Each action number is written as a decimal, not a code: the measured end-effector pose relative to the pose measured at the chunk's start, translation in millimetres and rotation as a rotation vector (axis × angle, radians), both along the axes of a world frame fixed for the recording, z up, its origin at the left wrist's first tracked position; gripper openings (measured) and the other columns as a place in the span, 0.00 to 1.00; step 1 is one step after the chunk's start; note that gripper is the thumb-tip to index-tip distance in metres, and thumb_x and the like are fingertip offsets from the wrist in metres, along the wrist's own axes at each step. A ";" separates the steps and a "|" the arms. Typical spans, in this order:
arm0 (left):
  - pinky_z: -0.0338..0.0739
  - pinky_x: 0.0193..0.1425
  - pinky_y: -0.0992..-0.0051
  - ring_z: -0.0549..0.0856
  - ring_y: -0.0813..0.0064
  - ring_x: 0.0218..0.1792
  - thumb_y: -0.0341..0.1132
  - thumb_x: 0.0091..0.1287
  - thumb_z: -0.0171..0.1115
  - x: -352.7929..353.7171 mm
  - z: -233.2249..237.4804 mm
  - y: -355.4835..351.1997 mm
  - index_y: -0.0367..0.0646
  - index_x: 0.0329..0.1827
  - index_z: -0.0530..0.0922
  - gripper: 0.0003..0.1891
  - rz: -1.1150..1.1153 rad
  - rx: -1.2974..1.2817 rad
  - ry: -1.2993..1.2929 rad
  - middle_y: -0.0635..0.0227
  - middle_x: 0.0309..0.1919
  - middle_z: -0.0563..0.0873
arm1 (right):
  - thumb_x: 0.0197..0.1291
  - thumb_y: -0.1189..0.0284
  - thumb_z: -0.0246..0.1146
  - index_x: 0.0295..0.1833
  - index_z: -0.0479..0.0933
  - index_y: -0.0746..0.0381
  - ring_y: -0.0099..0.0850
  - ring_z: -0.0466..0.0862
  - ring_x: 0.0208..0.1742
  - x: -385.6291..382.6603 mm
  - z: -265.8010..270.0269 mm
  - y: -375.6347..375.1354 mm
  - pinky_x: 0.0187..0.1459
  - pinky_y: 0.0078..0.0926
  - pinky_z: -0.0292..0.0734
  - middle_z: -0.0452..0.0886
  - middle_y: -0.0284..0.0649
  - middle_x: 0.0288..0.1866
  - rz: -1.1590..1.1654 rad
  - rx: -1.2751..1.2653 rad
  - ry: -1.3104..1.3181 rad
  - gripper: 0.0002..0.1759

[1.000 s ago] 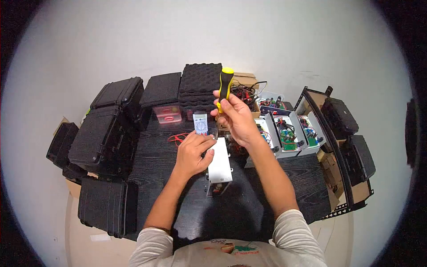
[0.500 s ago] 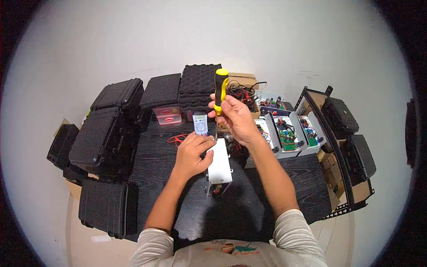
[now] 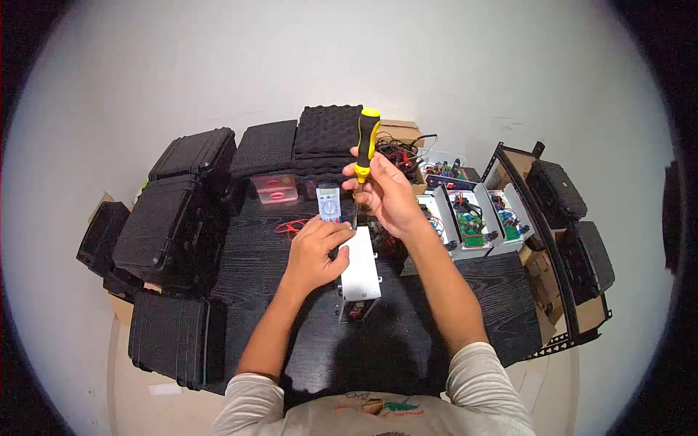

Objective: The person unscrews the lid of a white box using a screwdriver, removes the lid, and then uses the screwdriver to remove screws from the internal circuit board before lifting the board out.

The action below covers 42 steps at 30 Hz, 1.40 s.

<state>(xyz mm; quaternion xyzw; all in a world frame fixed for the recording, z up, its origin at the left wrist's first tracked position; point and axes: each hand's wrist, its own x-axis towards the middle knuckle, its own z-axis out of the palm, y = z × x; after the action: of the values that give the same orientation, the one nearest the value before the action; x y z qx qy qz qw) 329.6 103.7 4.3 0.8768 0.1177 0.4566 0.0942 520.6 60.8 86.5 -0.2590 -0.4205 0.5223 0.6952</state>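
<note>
A yellow-and-black screwdriver (image 3: 368, 138) stands nearly upright, its shaft pointing down at the far left corner of a white metal box (image 3: 360, 272). The fingers of my right hand (image 3: 392, 195) are closed round the lower end of its handle. My left hand (image 3: 316, 253) grips the box's far left side, with its fingertips near the screwdriver tip. Whether a screw sits under the tip is too small to tell. The near end of the box is open and shows parts inside.
Beyond my left hand lie a multimeter (image 3: 329, 203) and red leads (image 3: 289, 228). Black cases (image 3: 163, 229) line the left side. Opened white boxes with circuit boards (image 3: 471, 218) stand at right, before a black metal rack (image 3: 556, 247). Tangled cables (image 3: 396, 154) fill a carton behind.
The screwdriver handle has tipped slightly to the right, and my right hand has shifted a little with it. My left hand and the box stay nearly in place.
</note>
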 end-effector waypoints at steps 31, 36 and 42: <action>0.80 0.58 0.58 0.87 0.55 0.44 0.31 0.53 0.63 1.2 -0.7 1.7 0.39 0.46 0.88 0.17 -0.036 -0.026 -0.020 0.58 0.44 0.90 | 0.81 0.63 0.59 0.66 0.69 0.60 0.21 0.85 0.36 0.9 -13.5 9.3 0.32 0.15 0.78 0.87 0.44 0.54 -0.110 0.093 -0.101 0.18; 0.80 0.57 0.58 0.86 0.55 0.46 0.31 0.54 0.62 0.7 -1.9 2.2 0.40 0.48 0.88 0.18 -0.044 -0.036 0.004 0.58 0.46 0.89 | 0.79 0.61 0.61 0.66 0.69 0.60 0.21 0.85 0.35 1.9 -21.6 12.4 0.30 0.15 0.77 0.87 0.43 0.53 -0.218 0.168 -0.257 0.20; 0.80 0.60 0.58 0.85 0.56 0.51 0.30 0.55 0.60 0.3 -0.4 0.9 0.44 0.54 0.89 0.22 -0.048 -0.022 0.058 0.59 0.51 0.89 | 0.79 0.62 0.61 0.62 0.73 0.61 0.22 0.87 0.37 -0.5 -21.0 10.7 0.30 0.15 0.77 0.88 0.43 0.52 -0.192 0.121 -0.204 0.17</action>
<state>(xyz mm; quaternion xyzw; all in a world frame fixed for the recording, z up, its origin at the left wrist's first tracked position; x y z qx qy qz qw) 329.9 104.7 3.8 0.8911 0.1046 0.4274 0.1112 520.1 71.5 65.5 -0.3076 -0.4928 0.3980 0.7100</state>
